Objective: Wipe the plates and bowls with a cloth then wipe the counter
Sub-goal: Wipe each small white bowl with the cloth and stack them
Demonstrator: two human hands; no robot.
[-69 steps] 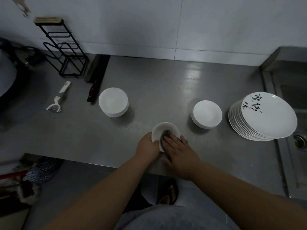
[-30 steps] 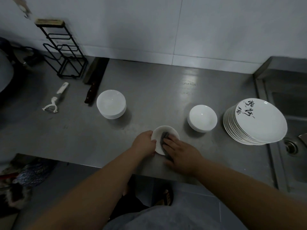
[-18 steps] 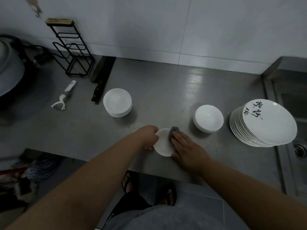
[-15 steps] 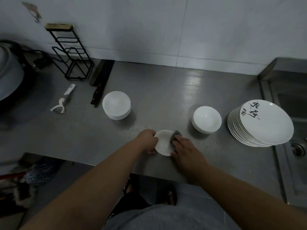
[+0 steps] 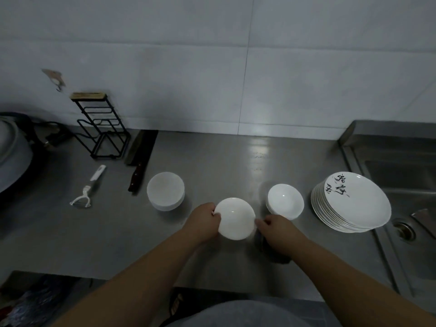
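I'm in a kitchen: a long brushed stainless-steel counter meets a sunken steel sink with a round drain. Large white wall tiles run behind. On it sit a stack of white painted plates, stacked white bowls, a dark wooden-handled cleaver and a white peeler.

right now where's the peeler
In the head view the white peeler lies on the left part of the steel counter, just left of the knife and the left-hand stack of bowls.
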